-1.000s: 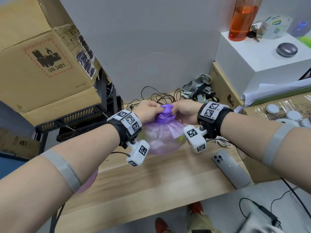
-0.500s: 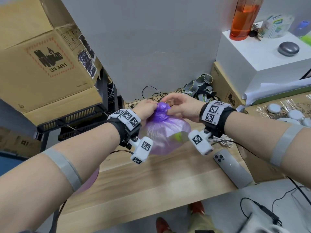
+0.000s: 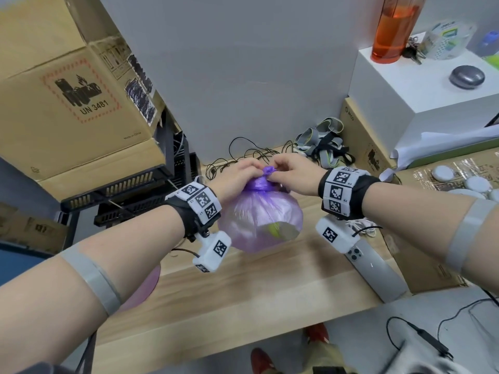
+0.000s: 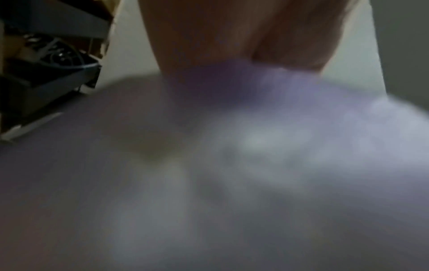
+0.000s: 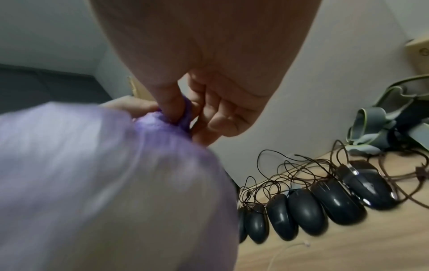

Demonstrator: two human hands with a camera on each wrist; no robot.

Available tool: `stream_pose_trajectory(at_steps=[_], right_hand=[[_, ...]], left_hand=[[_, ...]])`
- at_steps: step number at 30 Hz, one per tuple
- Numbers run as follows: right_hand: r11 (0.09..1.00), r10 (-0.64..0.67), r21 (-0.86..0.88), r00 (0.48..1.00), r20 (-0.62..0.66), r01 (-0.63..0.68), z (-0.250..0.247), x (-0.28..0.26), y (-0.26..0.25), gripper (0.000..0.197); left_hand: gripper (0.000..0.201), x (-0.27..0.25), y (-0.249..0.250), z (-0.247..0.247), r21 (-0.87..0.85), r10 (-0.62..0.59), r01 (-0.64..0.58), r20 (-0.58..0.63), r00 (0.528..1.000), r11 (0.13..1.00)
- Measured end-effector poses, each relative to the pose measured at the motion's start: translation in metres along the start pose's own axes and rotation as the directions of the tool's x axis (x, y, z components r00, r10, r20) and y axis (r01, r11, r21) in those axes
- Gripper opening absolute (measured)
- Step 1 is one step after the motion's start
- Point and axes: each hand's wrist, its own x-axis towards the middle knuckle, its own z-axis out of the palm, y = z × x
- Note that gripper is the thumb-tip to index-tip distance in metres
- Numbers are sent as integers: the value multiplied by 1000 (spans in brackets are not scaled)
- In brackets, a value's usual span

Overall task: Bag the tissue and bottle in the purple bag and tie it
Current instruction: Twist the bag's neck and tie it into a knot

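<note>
wooden desk [image 3: 243, 300], purple bag [image 3: 259, 225] lifted at 12 o'clock.
left hand [image 3: 237, 182] grips neck, right hand [image 3: 293, 172] pinches knot; thin film may tear or slip loose.

both forearms reach forward toward 12 o'clock, wrists nearly meeting. left hand [image 3: 237, 179] curls its fingers round the gathered neck of the purple bag [image 3: 259, 220]. right hand [image 3: 294, 172], at 3 o'clock of it, pinches the twisted top between thumb and fingertips.

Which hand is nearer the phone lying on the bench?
Right. The right hand pinches the bag's knotted top on the side toward the phone. The left hand grips the bag's neck on the far side, farther away.
</note>
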Motion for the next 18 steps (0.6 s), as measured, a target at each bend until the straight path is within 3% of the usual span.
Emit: stream_pose_trajectory(at_steps=[2, 5, 8, 11, 15, 18], right_hand=[[993, 73, 96, 997, -2, -73, 2, -1, 0, 17], [984, 91, 159, 995, -30, -85, 5, -4, -4, 11], [966, 125, 239, 986, -112, -96, 5, 0, -6, 19], [959, 152, 263, 977, -152, -108, 8, 3, -5, 19], [940, 170, 304, 985, -23, -155, 12, 4, -2, 6], [896, 169, 406, 984, 63, -180, 8, 2, -5, 7]], left_hand=[[17, -2, -5, -3, 148, 37, -45, 56, 998, 988], [12, -2, -8, -1, 266, 66, -79, 57, 996, 961], [15, -2, -8, 3, 279, 59, -71, 52, 997, 958], [37, -1, -9, 2, 292, 13, -26, 47, 999, 956], [35, -1, -5, 1, 256, -61, 43, 62, 996, 966], [34, -3, -7, 5, 109, -68, 61, 55, 996, 992]])
